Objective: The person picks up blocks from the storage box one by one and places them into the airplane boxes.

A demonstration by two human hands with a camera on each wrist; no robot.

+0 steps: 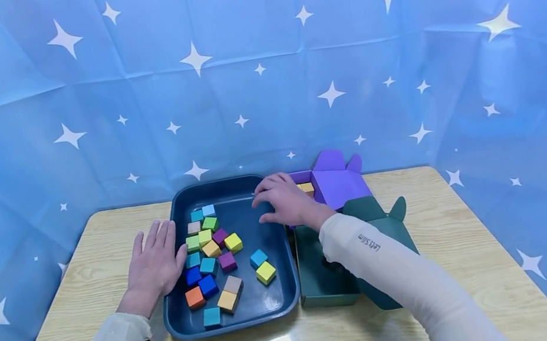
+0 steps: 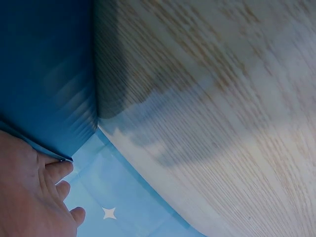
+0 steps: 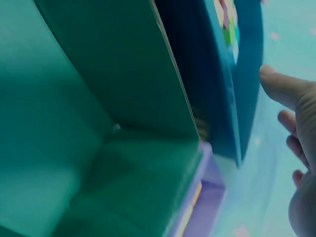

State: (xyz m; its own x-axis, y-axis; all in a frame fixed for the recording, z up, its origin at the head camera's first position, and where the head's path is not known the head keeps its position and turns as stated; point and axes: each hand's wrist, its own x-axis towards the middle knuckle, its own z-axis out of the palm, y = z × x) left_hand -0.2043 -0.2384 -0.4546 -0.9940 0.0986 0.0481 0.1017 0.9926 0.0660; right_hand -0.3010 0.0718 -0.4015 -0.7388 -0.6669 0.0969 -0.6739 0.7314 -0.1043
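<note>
So the colored blocks are mostly bunched in the left half of the dark blue tray, around the center-left of the frame. A blue block and a yellow block sit off to the right of the bunch, and an orange block is near the tray's lower left.

Left hand is flat with fingers straight, touching the tray's left rim. Right hand is over the tray's upper right edge, fingers loosely bent, thumb apart, empty.

Just right of the tray there's a purple box with yellowish-orange blocks inside, and a green box below it in the frame, lid flipped right. All on a wooden table, starry blue curtain behind.
</note>
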